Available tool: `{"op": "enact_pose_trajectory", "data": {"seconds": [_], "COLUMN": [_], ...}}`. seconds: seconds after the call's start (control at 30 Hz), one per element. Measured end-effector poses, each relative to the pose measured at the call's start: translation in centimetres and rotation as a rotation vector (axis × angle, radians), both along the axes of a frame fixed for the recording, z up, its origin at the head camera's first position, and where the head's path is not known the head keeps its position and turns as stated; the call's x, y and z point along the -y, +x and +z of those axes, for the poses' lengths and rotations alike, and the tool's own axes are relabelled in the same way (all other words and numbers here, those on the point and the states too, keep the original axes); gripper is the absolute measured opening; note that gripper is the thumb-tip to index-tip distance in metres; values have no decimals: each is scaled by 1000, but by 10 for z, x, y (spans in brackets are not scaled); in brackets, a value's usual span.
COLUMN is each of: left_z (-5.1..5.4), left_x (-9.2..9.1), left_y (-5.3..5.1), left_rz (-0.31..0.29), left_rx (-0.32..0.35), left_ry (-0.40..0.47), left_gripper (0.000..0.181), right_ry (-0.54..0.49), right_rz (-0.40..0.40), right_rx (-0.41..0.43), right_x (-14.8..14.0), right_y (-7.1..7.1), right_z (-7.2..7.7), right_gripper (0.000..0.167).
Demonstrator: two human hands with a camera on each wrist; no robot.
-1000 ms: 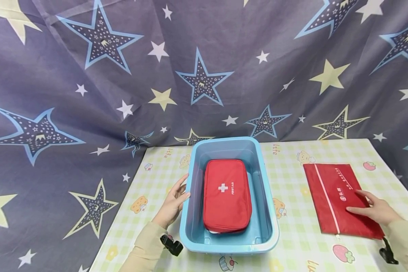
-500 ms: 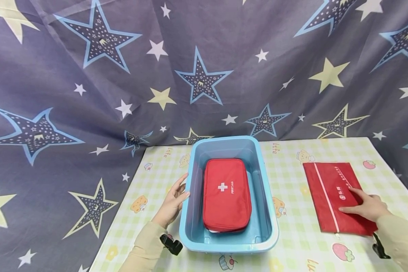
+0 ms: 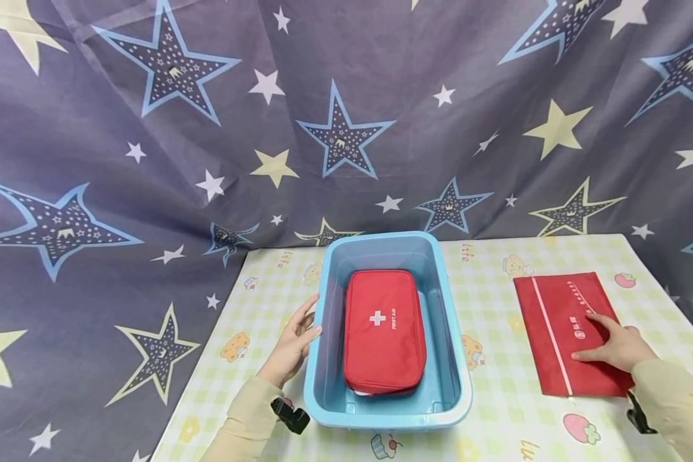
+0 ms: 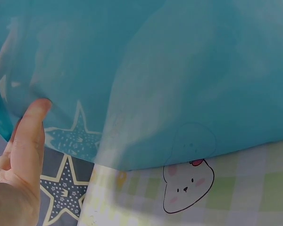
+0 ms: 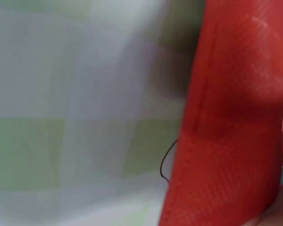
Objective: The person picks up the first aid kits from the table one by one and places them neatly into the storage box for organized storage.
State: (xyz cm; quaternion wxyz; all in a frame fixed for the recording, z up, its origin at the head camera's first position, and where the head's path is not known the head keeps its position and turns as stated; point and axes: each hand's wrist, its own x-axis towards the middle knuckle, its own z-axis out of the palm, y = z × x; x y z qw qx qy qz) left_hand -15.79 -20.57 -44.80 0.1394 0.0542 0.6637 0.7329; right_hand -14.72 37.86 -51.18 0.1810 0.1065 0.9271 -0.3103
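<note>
A light-blue plastic bin (image 3: 462, 385) stands on the table in the head view. Inside it lies a red first-aid bag (image 3: 384, 356) with a white cross. My left hand (image 3: 289, 350) rests against the bin's left outer side, fingers fairly straight; in the left wrist view a fingertip (image 4: 43, 107) touches the blue wall. At the right, my right hand (image 3: 618, 346) holds a flat red zip pouch (image 3: 548, 314) by its right side, thumb and forefinger spread over the top; other fingers are hidden. In the right wrist view the pouch's near edge (image 5: 226, 117) curves up off the cloth.
A green-and-white checked tablecloth (image 3: 496, 417) with cartoon prints covers the table. Behind and to the left hangs a dark star-patterned curtain (image 3: 237, 128). A stretch of tablecloth separates the bin from the pouch.
My right hand has shifted left, and the pouch's right side has come inward and up slightly with it. My left hand, the bin and the first-aid bag look unmoved.
</note>
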Motion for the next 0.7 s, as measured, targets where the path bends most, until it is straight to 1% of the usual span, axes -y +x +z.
{"op": "enact_pose_trajectory", "data": {"seconds": [0.07, 0.13, 0.3, 0.37, 0.43, 0.57, 0.7], "left_z": [0, 0, -1, -1, -1, -1, 0], "left_x": [-1, -1, 0, 0, 0, 1, 2], "left_y": [1, 1, 1, 0, 0, 1, 1], "left_rz": [4, 4, -5, -7, -8, -8, -10], "left_rx": [1, -3, -20, -24, -26, -20, -16], "left_ry": [-1, -3, 7, 12, 12, 13, 13], "left_gripper": [62, 63, 63, 63, 64, 64, 63], "right_ry": [5, -7, -112, -147, -157, -195, -275], "right_rz": [21, 42, 68, 68, 68, 64, 49], "right_rx": [-19, -30, -28, -24, -29, -36, -21], "right_x": [-2, -4, -12, -15, -17, -20, -20], "right_y": [0, 1, 1, 0, 0, 0, 1], "right_z": [1, 2, 4, 5, 7, 10, 10], "right_gripper": [128, 124, 112, 109, 103, 89, 80]}}
